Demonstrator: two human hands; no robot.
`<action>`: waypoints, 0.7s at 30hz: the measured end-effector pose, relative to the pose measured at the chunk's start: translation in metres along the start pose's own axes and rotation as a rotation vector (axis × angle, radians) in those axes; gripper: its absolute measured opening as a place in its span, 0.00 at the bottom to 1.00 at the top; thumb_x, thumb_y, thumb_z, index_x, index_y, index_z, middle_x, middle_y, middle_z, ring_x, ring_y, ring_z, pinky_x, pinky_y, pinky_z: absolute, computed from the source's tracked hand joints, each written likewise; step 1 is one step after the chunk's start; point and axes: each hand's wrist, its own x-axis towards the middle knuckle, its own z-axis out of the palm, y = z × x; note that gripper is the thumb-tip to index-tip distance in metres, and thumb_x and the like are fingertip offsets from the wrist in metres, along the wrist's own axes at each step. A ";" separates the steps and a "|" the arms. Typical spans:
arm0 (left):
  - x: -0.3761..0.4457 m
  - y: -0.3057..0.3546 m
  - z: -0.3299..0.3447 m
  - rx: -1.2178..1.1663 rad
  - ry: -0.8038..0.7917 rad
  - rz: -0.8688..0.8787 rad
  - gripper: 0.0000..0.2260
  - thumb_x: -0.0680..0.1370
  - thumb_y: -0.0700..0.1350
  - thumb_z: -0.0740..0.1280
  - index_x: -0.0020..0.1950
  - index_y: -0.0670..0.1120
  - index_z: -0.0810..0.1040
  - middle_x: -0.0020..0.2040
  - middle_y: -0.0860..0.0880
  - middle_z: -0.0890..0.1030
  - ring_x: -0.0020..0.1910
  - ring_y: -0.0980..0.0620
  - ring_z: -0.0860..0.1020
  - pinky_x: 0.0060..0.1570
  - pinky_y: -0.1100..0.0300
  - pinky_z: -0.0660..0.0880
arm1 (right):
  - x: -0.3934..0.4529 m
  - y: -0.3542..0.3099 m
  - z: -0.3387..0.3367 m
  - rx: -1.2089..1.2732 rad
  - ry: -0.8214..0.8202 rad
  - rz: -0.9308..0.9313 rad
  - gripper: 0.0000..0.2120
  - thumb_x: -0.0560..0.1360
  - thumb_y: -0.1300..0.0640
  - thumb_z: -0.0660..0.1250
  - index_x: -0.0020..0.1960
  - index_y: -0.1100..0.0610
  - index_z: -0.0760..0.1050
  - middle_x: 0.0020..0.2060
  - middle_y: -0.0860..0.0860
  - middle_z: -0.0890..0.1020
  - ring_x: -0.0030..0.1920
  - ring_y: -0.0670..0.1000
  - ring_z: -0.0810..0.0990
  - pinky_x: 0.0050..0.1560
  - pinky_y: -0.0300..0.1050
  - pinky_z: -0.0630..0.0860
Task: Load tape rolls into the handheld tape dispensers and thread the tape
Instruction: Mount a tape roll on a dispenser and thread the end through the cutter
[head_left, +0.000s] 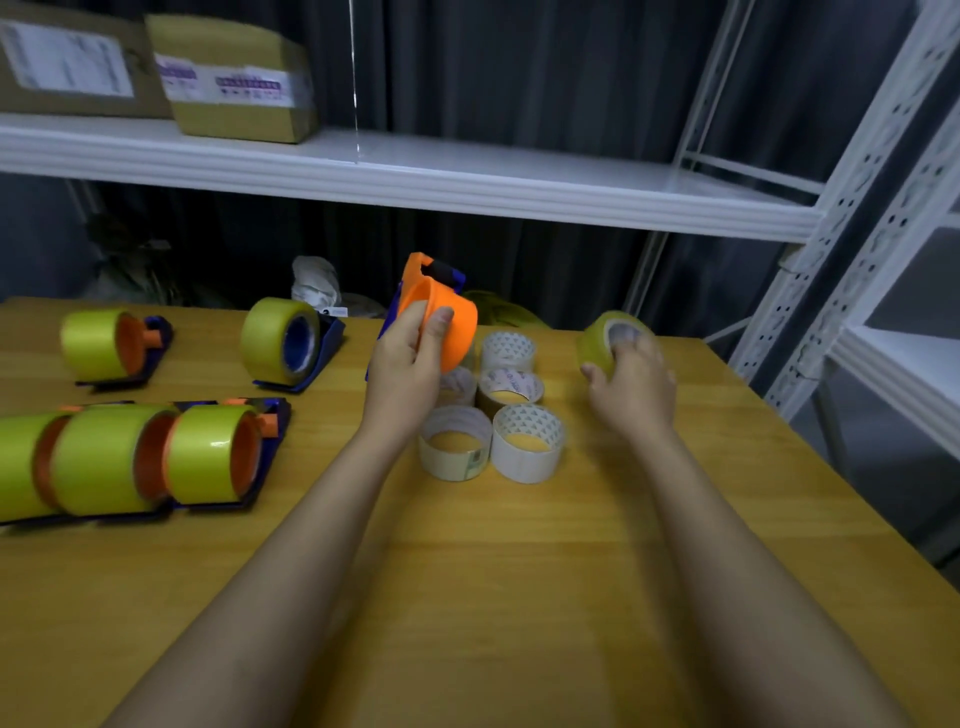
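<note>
Left hand (410, 358) gripping an empty orange dispenser (439, 322), raised over the table (519, 571). Right hand (631, 387), blurred, curled round a yellow tape roll (613, 338) near the far edge. Probably light, rigid, slick on the face; best held by rim and core. Printed cores (511, 384) between; shelf parcels' (234, 78) labels unreadable.

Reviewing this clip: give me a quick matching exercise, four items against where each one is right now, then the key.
Items:
1. empty orange dispenser
2. fresh yellow tape roll
3. empty cardboard cores
4. taped parcels

Places:
A. on the white shelf
B. standing on the table between the forearms
C. gripped in the left hand
D. gripped in the right hand

Pairs: 1-C, 2-D, 3-B, 4-A
</note>
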 end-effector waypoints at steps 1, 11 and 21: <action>-0.002 0.003 -0.004 -0.012 0.005 -0.006 0.14 0.83 0.45 0.56 0.37 0.46 0.66 0.29 0.52 0.66 0.26 0.59 0.67 0.27 0.69 0.61 | -0.007 -0.012 -0.008 0.103 0.066 -0.056 0.20 0.77 0.50 0.66 0.64 0.61 0.72 0.63 0.56 0.72 0.65 0.57 0.69 0.62 0.51 0.66; -0.022 0.017 -0.061 -0.157 0.121 -0.110 0.16 0.83 0.49 0.56 0.43 0.39 0.73 0.31 0.48 0.69 0.28 0.56 0.68 0.29 0.63 0.62 | -0.076 -0.124 -0.029 1.256 -0.087 -0.015 0.05 0.74 0.47 0.70 0.44 0.47 0.81 0.52 0.57 0.79 0.53 0.54 0.79 0.53 0.48 0.76; -0.053 -0.015 -0.090 -0.179 0.120 -0.143 0.14 0.83 0.49 0.56 0.39 0.48 0.73 0.30 0.53 0.69 0.28 0.60 0.68 0.30 0.64 0.64 | -0.120 -0.172 0.037 1.780 -0.348 0.238 0.29 0.73 0.49 0.67 0.69 0.62 0.69 0.63 0.59 0.77 0.63 0.55 0.77 0.65 0.53 0.73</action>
